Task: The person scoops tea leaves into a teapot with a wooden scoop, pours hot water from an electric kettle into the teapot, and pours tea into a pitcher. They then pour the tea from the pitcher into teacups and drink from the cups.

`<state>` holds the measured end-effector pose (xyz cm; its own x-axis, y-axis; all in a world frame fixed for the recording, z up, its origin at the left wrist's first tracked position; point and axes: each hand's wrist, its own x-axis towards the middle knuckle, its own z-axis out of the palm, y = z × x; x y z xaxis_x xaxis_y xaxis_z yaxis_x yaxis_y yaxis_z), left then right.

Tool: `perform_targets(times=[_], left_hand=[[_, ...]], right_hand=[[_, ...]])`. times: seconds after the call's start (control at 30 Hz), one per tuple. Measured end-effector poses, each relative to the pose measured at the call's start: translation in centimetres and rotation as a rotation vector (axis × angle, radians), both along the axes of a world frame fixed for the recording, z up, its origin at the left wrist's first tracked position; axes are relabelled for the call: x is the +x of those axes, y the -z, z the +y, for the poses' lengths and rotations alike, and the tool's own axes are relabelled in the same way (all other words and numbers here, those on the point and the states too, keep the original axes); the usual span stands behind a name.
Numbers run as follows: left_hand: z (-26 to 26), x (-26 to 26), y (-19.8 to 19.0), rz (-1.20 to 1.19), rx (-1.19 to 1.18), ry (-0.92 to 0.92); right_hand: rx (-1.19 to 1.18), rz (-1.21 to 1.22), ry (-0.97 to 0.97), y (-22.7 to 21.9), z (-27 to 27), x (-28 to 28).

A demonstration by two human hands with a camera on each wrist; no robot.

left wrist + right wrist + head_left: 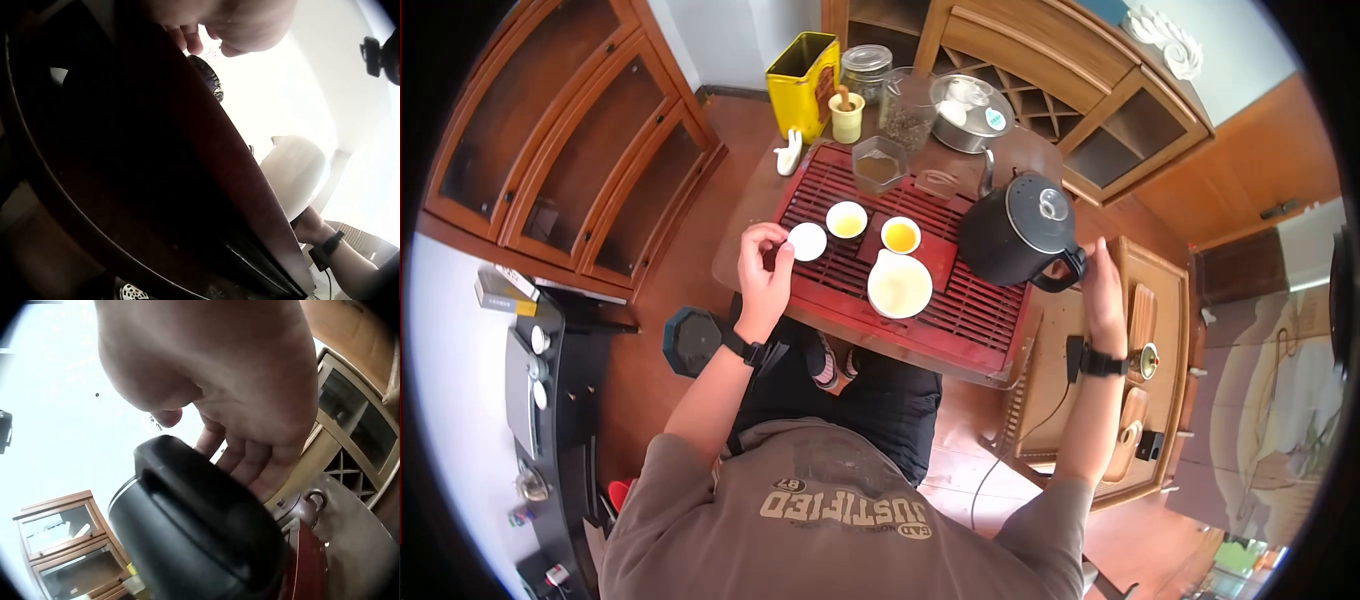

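L hand (764,280) pinches leftmost white cup (807,242), prob. at rim; R hand (1103,298) unclenched, nr kettle handle (1072,270).

Black kettle (1006,237): clear-knobbed lid closed, spout at 11 o'clock, handle at 4 o'clock; located at the 3 o'clock side of the red slatted tray (983,345). Small round white cup (807,242): 9 o'clock side.

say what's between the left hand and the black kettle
The slatted tray, a round white piece, two cups of yellow liquid, a spouted white pitcher: head view.
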<state>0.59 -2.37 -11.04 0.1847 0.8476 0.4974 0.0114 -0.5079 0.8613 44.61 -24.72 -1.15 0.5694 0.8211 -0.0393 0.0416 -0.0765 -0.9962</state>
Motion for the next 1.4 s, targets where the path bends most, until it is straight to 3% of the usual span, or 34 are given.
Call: perform_targets(times=[0.07,0.17,0.23,0.37,0.43,0.57,0.63,0.77,0.8,0.93,1.17,1.4], left_hand=[[0.1,-0.2,0.0,0.000,0.003,-0.014],[0.2,-0.4,0.0,0.007,0.019,0.002],[0.2,-0.4,-0.3,-0.010,0.029,0.045],[0.2,-0.4,-0.3,-0.015,0.056,0.025],[0.2,-0.6,-0.2,-0.031,0.061,0.019],[0.1,-0.7,-0.3,-0.008,0.046,-0.003],[0.2,-0.7,-0.2,-0.017,0.046,-0.007],[0.4,-0.7,0.4,-0.036,0.039,0.000],[0.3,-0.6,0.4,-0.039,0.031,0.005],[0.3,-0.9,-0.1,-0.041,0.052,0.005],[0.4,-0.8,0.2,-0.082,0.041,0.031],[0.5,-0.9,0.2,-0.057,0.070,0.030]], right_hand=[[-0.040,-0.012,-0.081,-0.2,-0.7,-2.2],[0.049,-0.187,0.011,0.7,-0.7,-3.9],[0.065,-0.096,-0.170,0.5,-0.4,-4.3],[0.275,0.099,0.073,3.4,0.2,-5.2],[0.289,0.069,0.213,3.6,0.6,-6.2],[0.322,0.073,0.344,1.1,0.2,-8.7],[0.321,0.155,0.345,-1.7,-1.0,-9.3],[0.335,0.086,0.345,-8.9,-3.7,-11.6],[0.255,0.062,0.449,-10.5,-4.4,-12.0],[0.135,0.014,0.390,-13.9,-7.7,-13.0],[-0.117,-0.157,0.317,-13.2,-11.6,-14.7],[-0.206,-0.130,0.173,-12.3,-12.7,-15.8]])
